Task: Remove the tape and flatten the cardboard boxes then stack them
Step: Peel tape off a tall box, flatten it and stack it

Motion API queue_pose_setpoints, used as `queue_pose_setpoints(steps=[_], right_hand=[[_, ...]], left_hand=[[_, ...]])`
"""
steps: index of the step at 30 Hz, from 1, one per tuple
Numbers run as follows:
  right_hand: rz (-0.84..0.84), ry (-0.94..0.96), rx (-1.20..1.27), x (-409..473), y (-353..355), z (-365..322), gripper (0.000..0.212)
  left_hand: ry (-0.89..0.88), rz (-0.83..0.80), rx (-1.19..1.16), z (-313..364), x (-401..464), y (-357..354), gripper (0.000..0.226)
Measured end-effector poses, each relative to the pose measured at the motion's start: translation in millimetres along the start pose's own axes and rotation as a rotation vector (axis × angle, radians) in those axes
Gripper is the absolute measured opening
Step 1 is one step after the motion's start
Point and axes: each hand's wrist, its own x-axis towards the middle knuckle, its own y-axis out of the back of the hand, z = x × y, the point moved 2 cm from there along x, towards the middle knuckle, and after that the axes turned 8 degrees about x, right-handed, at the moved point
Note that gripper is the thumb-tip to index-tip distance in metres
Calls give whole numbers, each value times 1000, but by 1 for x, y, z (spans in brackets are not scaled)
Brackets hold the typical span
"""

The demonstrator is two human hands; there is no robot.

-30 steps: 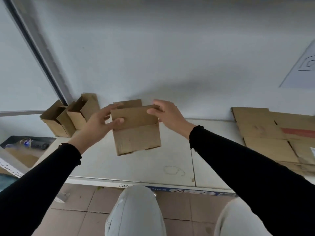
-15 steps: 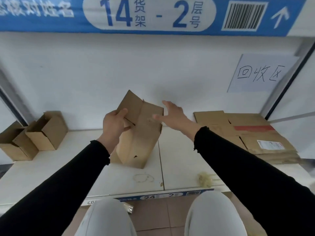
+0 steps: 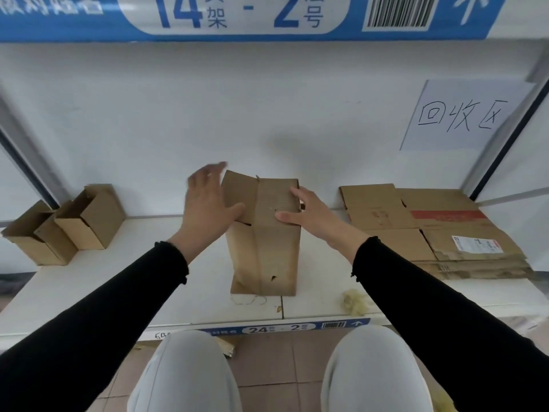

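Observation:
A brown cardboard box (image 3: 267,248) stands upright on the white shelf (image 3: 142,281), middle of view, its top flaps partly folded. My right hand (image 3: 309,215) lies flat on the box's top right, fingers spread, thumb on its face. My left hand (image 3: 208,203) is open and blurred beside the upper left flap, thumb touching the flap's edge. A stack of flattened boxes (image 3: 430,233) lies on the shelf to the right. Two small open-topped boxes (image 3: 68,227) sit at the far left.
A wad of yellowish tape (image 3: 355,301) lies near the shelf's front edge, right of the box. A handwritten paper sign (image 3: 463,114) hangs on the back wall. A blue label strip (image 3: 237,16) runs overhead. My knees (image 3: 190,370) are below the shelf edge.
The box went from held in the air to standing on the shelf. My left hand let go of it and opened; my right hand came down onto its top.

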Motion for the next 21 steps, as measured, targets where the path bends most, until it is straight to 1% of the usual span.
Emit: queue_pose_setpoints(steps=[1,2,4,5,6,7,8,10,11,12,13,14,16,17,19,21], right_hand=[[-16,-10,-15,-2,3,0,88],[-35,-17,-44,-1,4,-2,90],[-117,-56,-61,0,12,-8,85],[-168,-88,-55,2,19,-11,79],[-210,-118,-53,2,29,-12,70],[-228,-139,-61,3,41,-11,60],[-210,-144,-77,2,51,-10,50],[-81,-85,-117,2,67,-7,36],[-13,-40,-130,4,70,-7,33],[21,2,-132,6,69,-9,33],[10,37,-148,9,65,-12,36],[-32,68,-205,12,59,-16,44],[-145,109,-414,19,46,-24,61],[-195,119,-515,23,41,-28,67],[-248,126,-636,31,38,-36,65],[-255,126,-714,39,40,-42,55]], left_hand=[[-131,-65,48,16,5,-4,81],[-218,-163,83,28,11,-10,79],[-250,-404,147,39,17,-25,82],[-235,-494,172,40,18,-31,86],[-210,-542,180,38,19,-36,89],[-185,-553,174,36,20,-39,91],[-164,-548,162,34,21,-41,92],[-150,-540,144,30,24,-43,92],[-150,-541,141,29,24,-43,92],[-149,-543,139,29,25,-44,92],[-150,-545,136,29,24,-44,93],[-147,-551,131,30,24,-43,93],[-138,-565,121,30,24,-43,93],[-132,-571,117,29,24,-43,93],[-125,-582,112,27,24,-42,92],[-128,-589,108,26,25,-42,92]])
